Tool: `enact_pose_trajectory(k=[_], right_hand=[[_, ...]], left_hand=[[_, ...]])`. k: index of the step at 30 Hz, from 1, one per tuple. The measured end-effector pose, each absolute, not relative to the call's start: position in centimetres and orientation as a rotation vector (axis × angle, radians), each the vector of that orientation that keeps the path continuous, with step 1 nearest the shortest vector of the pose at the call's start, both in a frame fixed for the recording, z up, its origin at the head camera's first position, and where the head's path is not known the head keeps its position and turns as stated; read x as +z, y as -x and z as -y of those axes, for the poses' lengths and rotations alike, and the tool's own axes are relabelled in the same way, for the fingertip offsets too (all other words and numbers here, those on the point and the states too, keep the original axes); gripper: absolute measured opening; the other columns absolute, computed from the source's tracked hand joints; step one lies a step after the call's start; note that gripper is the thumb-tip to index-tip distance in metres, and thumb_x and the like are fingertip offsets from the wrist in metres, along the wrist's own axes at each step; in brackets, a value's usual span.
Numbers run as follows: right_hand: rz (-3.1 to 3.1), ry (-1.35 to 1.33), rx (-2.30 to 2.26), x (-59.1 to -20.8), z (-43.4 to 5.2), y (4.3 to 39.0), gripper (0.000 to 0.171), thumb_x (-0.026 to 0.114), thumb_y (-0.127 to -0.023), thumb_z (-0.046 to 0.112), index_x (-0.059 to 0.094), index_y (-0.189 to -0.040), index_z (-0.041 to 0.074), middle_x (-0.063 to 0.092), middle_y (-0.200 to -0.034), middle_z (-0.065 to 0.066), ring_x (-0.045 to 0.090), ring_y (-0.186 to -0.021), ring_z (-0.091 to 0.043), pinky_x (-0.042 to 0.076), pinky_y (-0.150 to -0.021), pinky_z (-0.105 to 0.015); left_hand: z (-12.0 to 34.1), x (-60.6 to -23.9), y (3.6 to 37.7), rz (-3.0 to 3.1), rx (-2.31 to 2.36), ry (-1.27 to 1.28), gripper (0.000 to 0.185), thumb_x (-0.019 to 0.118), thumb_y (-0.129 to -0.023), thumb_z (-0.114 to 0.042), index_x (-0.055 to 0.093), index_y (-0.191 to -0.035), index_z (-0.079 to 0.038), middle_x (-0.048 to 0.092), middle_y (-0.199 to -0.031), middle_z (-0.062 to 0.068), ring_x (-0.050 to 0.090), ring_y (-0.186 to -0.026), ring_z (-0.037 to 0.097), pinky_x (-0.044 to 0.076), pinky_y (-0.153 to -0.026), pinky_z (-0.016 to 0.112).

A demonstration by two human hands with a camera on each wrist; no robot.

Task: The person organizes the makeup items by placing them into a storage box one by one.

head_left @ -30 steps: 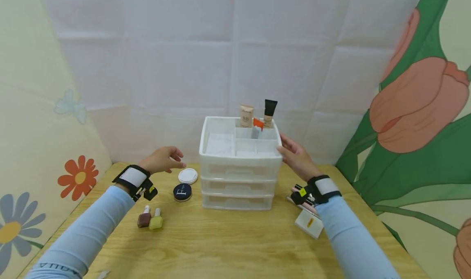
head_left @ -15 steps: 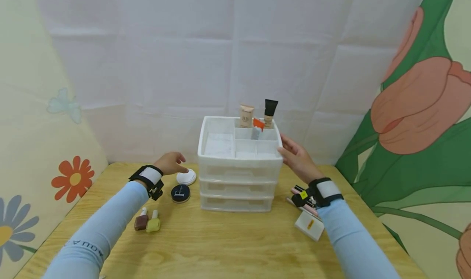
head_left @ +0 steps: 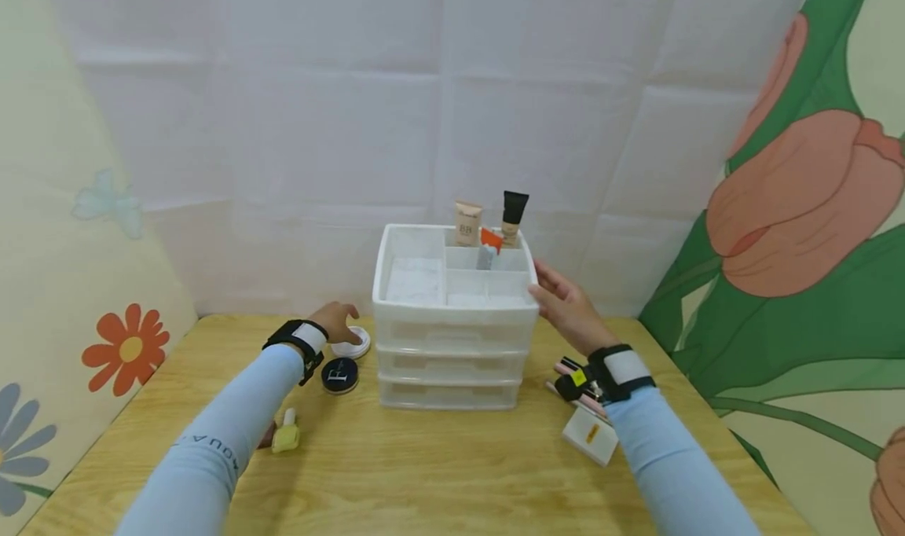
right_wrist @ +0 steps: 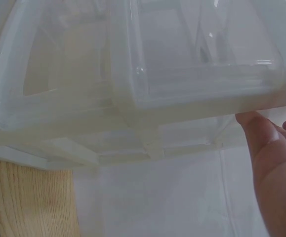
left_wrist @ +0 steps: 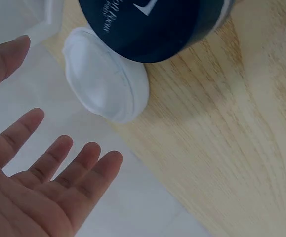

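In the head view my left hand (head_left: 336, 322) is at a round white case (head_left: 352, 342), thumb and fingers spread over its far side. The left wrist view shows the fingers apart, with nothing between them, beside the white case (left_wrist: 103, 74). A dark-lidded powder compact (head_left: 340, 376) lies just in front. My right hand (head_left: 571, 310) rests against the right side of a white plastic drawer organizer (head_left: 452, 339), its thumb at the upper rim in the right wrist view. Standing in the top compartments are a BB cream tube (head_left: 467, 223), a black-capped tube (head_left: 514, 218) and an orange-capped tube (head_left: 489, 247).
A yellow nail polish bottle (head_left: 286, 432) stands at the left, with a dark one (head_left: 267, 435) mostly hidden by the sleeve. On the right lie several slim pink and black sticks (head_left: 590, 402) and a white box (head_left: 591, 435). A white cloth (head_left: 297, 127) hangs behind the table.
My left hand has moved right and slightly down to the white case, its sleeve now covering most of the dark bottle. The right hand stays at the organizer's side.
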State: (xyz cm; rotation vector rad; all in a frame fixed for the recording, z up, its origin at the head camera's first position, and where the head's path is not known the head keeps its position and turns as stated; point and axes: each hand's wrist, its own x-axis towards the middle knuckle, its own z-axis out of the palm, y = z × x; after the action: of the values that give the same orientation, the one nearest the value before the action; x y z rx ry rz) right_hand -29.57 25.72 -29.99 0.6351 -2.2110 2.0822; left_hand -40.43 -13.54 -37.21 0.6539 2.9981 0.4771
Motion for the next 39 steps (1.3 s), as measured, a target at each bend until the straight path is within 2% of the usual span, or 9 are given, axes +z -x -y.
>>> enact_pose_trajectory(k=[11,21,29,39], right_hand=[[2.222,-0.675,2.069,-28.8,-24.8,28.2,0.055,0.041,-0.094,0.014,0.013,-0.141,0.004,0.017,-0.143,-0.014,0.03,-0.123,-0.028,0.04,-0.089,-0.029],[2.211,-0.632,2.107,-29.6,-25.4,29.0,0.054,0.043,-0.093,0.017,0.018,-0.141,0.012,0.02,-0.144,-0.008,0.03,-0.124,-0.025,0.039,-0.09,-0.03],[2.219,-0.626,2.058,-29.9,-25.8,29.5,0.055,0.046,-0.092,0.023,0.021,-0.141,0.015,0.021,-0.143,-0.007,0.032,-0.123,-0.025,0.04,-0.089,-0.031],[2.169,-0.677,2.097,-30.0,-25.6,29.5,0.057,0.047,-0.092,0.018,0.019,-0.14,0.008,0.02,-0.143,-0.012,0.031,-0.123,-0.026,0.04,-0.089,-0.03]], left_hand=[[13.3,-38.7,41.3,-2.951,0.508,-0.577,0.059,0.076,-0.065,-0.027,0.054,-0.111,0.002,0.053,-0.11,0.022,0.046,-0.104,0.036,0.038,-0.087,0.043],[12.7,-39.1,41.3,-2.882,0.627,-0.405,0.062,0.078,-0.064,-0.019,0.052,-0.116,0.0,0.05,-0.117,0.022,0.045,-0.107,0.036,0.037,-0.088,0.047],[12.3,-39.1,41.5,-2.905,0.566,-0.414,0.058,0.08,-0.06,-0.017,0.055,-0.11,0.0,0.055,-0.108,0.017,0.05,-0.094,0.029,0.042,-0.08,0.041],[12.7,-40.1,41.9,-2.964,0.533,-0.488,0.054,0.08,-0.058,-0.021,0.059,-0.103,-0.001,0.059,-0.098,0.013,0.052,-0.083,0.025,0.044,-0.072,0.038]])
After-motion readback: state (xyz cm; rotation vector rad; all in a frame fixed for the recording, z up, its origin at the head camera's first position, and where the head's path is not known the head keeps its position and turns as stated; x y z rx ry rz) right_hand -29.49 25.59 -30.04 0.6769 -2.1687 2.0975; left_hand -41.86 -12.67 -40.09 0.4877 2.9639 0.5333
